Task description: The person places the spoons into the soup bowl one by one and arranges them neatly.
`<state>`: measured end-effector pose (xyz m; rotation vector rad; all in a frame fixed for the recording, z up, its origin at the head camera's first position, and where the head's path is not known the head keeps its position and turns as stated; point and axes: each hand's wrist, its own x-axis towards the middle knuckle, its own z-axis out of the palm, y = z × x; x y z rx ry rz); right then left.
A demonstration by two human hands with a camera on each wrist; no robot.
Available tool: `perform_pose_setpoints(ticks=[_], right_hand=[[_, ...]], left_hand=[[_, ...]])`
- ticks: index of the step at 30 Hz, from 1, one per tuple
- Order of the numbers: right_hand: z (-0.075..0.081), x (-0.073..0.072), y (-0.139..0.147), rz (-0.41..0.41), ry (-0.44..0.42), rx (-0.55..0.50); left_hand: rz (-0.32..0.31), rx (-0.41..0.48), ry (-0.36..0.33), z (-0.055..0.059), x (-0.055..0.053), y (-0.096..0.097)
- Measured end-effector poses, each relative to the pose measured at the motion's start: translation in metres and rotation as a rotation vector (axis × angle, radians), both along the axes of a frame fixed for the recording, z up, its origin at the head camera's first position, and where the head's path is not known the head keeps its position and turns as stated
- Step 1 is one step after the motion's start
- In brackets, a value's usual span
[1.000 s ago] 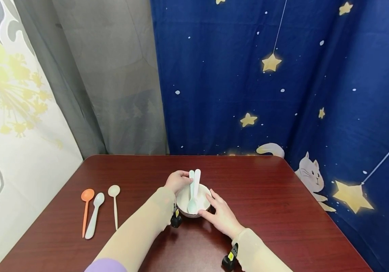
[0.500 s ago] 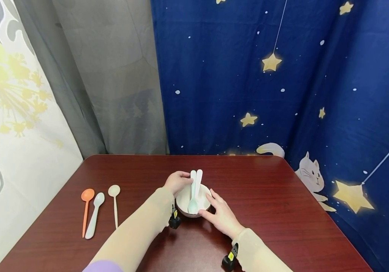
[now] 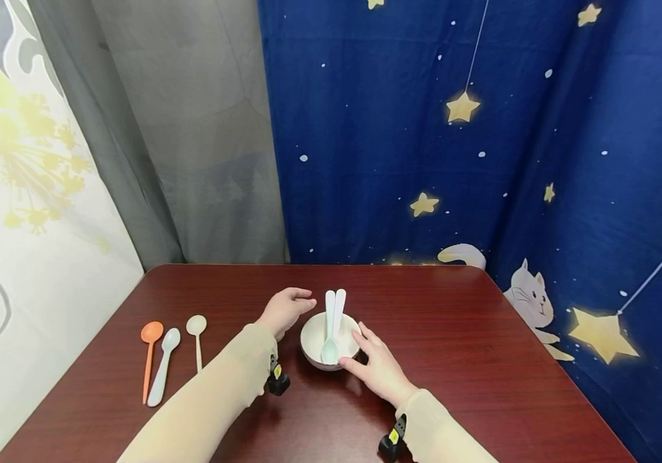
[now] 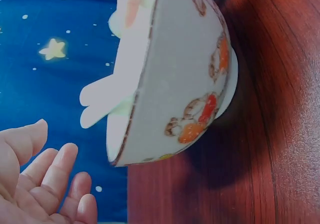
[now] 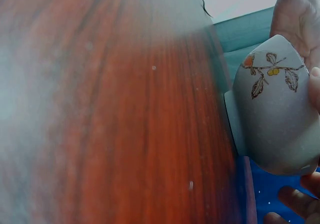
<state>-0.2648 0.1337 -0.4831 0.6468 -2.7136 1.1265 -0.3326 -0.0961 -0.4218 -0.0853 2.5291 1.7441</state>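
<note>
A white bowl (image 3: 310,343) stands mid-table; leaf and fruit prints show on its outside (image 5: 272,109) in the right wrist view. Inside it lean a mint-green spoon (image 3: 330,350) and a white-handled spoon (image 3: 339,305), handles poking over the far rim. My right hand (image 3: 382,371) holds the bowl's right side, thumb at the near rim and fingers farther round. Left of the bowl, my left hand (image 3: 286,310) hovers apart from it, holding nothing, fingers loosely bent. The left wrist view shows that hand (image 4: 45,184) beside the two handle ends.
On the table's left lie an orange spoon (image 3: 150,350), a pale grey-white spoon (image 3: 163,366) and a cream spoon (image 3: 196,334), its lower handle hidden by my left sleeve. The dark red table (image 3: 423,308) backs onto grey and blue curtains (image 3: 377,161).
My left hand has let go of the mint-green spoon and moved left, away from the bowl. Both spoons stay leaning in the bowl, and my right hand keeps its place.
</note>
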Motion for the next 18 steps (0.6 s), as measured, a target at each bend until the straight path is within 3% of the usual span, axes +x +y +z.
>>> perform_pose_setpoints(ticks=[7,18], right_hand=[[-0.002,0.0,0.0,-0.007,-0.001,-0.014],[-0.002,0.0,0.0,-0.011,-0.006,-0.013]], left_hand=[[0.007,0.023,0.016,0.006,0.012,-0.018],[0.027,0.029,0.071,0.005,0.031,-0.05]])
